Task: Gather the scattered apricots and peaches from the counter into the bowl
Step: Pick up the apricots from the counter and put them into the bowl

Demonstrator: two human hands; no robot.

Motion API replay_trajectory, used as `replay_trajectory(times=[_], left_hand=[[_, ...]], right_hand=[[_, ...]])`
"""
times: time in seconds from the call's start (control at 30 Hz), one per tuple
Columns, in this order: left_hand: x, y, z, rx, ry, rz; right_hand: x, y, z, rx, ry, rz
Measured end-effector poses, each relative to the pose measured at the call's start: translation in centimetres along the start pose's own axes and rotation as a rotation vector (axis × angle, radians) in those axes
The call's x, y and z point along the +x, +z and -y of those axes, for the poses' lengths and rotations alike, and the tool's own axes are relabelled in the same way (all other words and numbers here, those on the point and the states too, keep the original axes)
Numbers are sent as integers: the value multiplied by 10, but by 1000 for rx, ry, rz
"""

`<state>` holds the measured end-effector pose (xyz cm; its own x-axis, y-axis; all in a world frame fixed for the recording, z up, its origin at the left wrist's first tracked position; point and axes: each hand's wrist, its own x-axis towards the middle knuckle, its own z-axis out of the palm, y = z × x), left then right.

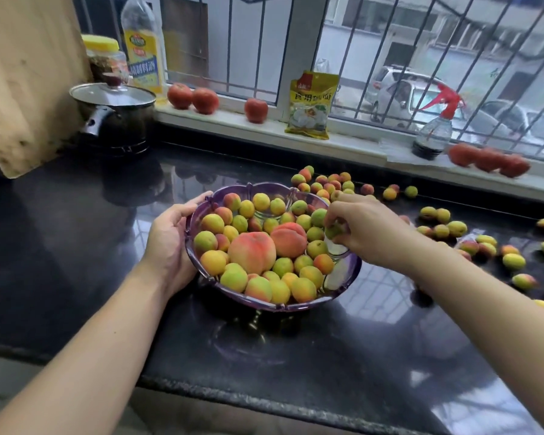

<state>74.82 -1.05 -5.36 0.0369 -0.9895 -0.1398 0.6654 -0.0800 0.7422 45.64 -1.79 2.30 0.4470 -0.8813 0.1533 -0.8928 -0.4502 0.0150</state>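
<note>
While the left hand [170,243] curled its fingers round the left rim of the scalloped purple glass bowl [339,277] on the glossy black counter [76,246], two large pink-orange peaches [252,252] lay among small yellow-green apricots [212,223] heaped inside. Over the bowl's right edge, the right hand [365,229] pinched a greenish apricot [333,230] between its fingertips. More loose apricots [514,261] lay scattered on the counter to the right, below the white windowsill [264,127].

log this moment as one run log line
left hand: holds rim of purple glass bowl | right hand: pinches small greenish apricot over bowl | black counter: many apricots left
</note>
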Motion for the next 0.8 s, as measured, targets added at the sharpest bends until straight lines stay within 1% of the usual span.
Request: replay_trajectory(times=[0.13, 0.37, 0.5, 0.6, 0.7, 0.8], left_hand=[[1, 3, 2, 44, 7, -6], [-3, 3, 2, 77, 2, 3], [-4, 5, 2, 83, 5, -19], [-4, 6, 3, 100, 21, -29], [-3, 7, 4, 133, 50, -43], [-2, 7, 3, 153, 69, -40]], right_hand=[[0, 5, 0, -73, -21, -34], [-2, 7, -3, -10, -7, -49], [-13, 4, -10, 193, 91, -148], [-18, 2, -19, 322, 219, -248], [-9, 3, -32, 379, 339, -289], [24, 5, -47, 368, 374, -277]])
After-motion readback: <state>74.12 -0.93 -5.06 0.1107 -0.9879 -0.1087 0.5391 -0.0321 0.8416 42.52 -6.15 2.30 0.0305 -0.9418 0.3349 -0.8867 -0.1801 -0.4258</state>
